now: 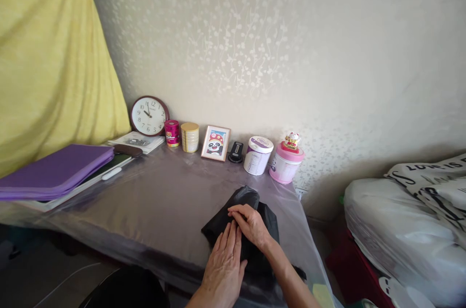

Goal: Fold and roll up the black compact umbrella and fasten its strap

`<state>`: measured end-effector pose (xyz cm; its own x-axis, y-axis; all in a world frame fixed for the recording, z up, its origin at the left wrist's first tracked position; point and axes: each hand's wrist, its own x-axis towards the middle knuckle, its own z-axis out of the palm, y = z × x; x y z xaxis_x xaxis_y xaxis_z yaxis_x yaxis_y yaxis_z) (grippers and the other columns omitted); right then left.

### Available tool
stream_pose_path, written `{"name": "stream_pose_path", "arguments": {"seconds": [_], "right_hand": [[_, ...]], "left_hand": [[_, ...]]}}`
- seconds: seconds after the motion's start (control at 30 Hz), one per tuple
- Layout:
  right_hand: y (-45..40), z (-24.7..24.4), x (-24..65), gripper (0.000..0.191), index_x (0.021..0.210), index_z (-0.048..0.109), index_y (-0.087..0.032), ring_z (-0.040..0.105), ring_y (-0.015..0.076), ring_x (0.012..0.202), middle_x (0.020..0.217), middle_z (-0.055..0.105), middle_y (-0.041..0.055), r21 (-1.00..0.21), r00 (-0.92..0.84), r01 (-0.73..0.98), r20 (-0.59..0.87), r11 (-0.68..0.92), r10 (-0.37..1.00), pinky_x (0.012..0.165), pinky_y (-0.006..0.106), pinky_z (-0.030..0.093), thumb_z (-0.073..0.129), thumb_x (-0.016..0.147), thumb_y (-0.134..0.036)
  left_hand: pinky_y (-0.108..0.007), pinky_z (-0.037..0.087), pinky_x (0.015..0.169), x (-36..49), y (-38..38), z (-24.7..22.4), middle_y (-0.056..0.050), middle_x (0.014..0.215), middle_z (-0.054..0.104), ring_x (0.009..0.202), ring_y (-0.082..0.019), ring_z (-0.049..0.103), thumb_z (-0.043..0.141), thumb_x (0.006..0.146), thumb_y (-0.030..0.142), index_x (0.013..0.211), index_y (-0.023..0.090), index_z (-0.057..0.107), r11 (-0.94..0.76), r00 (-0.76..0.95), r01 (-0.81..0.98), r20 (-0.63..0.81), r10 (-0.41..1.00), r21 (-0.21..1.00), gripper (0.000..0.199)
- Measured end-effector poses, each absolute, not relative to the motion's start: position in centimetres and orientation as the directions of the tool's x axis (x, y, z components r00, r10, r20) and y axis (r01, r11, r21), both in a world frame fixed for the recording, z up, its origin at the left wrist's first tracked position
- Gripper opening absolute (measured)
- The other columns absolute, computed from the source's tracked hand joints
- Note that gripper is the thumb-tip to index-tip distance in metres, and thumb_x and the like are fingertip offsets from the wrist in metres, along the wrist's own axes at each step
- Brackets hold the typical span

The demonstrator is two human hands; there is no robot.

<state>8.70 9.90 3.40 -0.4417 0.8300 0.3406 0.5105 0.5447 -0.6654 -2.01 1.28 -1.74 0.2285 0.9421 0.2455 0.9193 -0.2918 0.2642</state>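
Note:
A piece of thin black fabric [233,201], slightly shiny and loosely folded, lies on the table near its right end. I cannot make out what kind of article it is. Flat on its near part rests my left hand [226,255], fingers stretched out and holding nothing. Just beyond those fingertips, my right hand [251,226] is closed, its fingers bent in a pinch at the fabric's surface. The two hands are close together and cover the middle of the fabric.
Along the wall stand a clock [149,115], a pink can [172,133], a yellow-lidded tin [190,137], a picture frame [216,143], a black device [236,152], a white tub [258,155] and a pink tub [286,165] with a cat figurine [291,140]. Purple folders [58,170] lie left.

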Motion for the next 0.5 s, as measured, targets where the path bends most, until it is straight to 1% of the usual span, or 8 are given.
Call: {"name": "stream_pose_path", "arguments": {"seconds": [0.07, 0.13, 0.2, 0.3, 0.4, 0.5], "right_hand": [[9.3, 3.0, 9.4, 0.027, 0.101, 0.065, -0.025, 0.06, 0.0166, 0.093, 0.093, 0.069, 0.003, -0.613, -0.461, 0.491, 0.42, 0.619, 0.782, 0.085, 0.031, 0.047, 0.041, 0.09, -0.029], [9.3, 2.3, 10.1, 0.027, 0.102, 0.065, -0.024, 0.056, 0.0184, 0.104, 0.1, 0.068, 0.005, -0.529, -0.496, 0.502, 0.472, 0.684, 0.729, 0.093, 0.036, 0.043, 0.041, 0.09, -0.027], [10.1, 1.6, 10.6, 0.028, 0.104, 0.064, -0.022, 0.051, 0.0204, 0.113, 0.107, 0.066, 0.0061, -0.443, -0.527, 0.541, 0.485, 0.716, 0.698, 0.101, 0.043, 0.036, 0.041, 0.09, -0.027], [12.5, 0.8, 10.8, 0.029, 0.106, 0.064, -0.022, 0.048, 0.0215, 0.117, 0.111, 0.065, 0.0062, -0.367, -0.529, 0.608, 0.474, 0.704, 0.704, 0.104, 0.05, 0.028, 0.039, 0.091, -0.026], [15.6, 0.3, 10.8, 0.03, 0.103, 0.065, -0.022, 0.049, 0.0214, 0.117, 0.109, 0.066, 0.0052, -0.344, -0.511, 0.645, 0.47, 0.683, 0.72, 0.103, 0.049, 0.029, 0.038, 0.091, -0.026], [18.3, 0.0, 11.1, 0.03, 0.1, 0.066, -0.021, 0.053, 0.0196, 0.112, 0.107, 0.067, 0.0046, -0.341, -0.474, 0.681, 0.47, 0.648, 0.744, 0.099, 0.04, 0.037, 0.037, 0.092, -0.026]], "left_hand": [[-0.043, 0.033, 0.104, -2.0, 1.2, -1.8, -0.015, 0.144, 0.028, 0.131, -0.026, 0.029, 0.042, 0.077, 0.018, 0.137, 0.009, 0.027, -0.294, 0.232, 0.921, 0.248, 0.941, 0.255, 0.062], [-0.042, 0.034, 0.104, -2.1, 1.2, -1.7, -0.015, 0.144, 0.028, 0.13, -0.027, 0.031, 0.043, 0.077, 0.019, 0.137, 0.009, 0.027, -0.292, 0.231, 0.922, 0.242, 0.942, 0.256, 0.062], [-0.042, 0.034, 0.103, -2.1, 1.2, -1.7, -0.016, 0.144, 0.027, 0.13, -0.027, 0.031, 0.043, 0.078, 0.019, 0.137, 0.009, 0.028, -0.286, 0.229, 0.924, 0.233, 0.945, 0.252, 0.062], [-0.041, 0.036, 0.102, -2.1, 1.2, -1.9, -0.017, 0.144, 0.026, 0.13, -0.028, 0.031, 0.044, 0.078, 0.023, 0.137, 0.01, 0.028, -0.297, 0.242, 0.927, 0.241, 0.94, 0.228, 0.062], [-0.039, 0.039, 0.099, -2.1, 1.3, -2.6, -0.018, 0.143, 0.027, 0.128, -0.029, 0.034, 0.045, 0.077, 0.025, 0.137, 0.01, 0.028, -0.296, 0.236, 0.937, 0.291, 0.927, 0.184, 0.064], [-0.039, 0.042, 0.096, -2.2, 1.4, -3.6, -0.019, 0.141, 0.032, 0.125, -0.029, 0.039, 0.045, 0.077, 0.023, 0.138, 0.01, 0.026, -0.303, 0.238, 0.946, 0.389, 0.89, 0.115, 0.065]]}}
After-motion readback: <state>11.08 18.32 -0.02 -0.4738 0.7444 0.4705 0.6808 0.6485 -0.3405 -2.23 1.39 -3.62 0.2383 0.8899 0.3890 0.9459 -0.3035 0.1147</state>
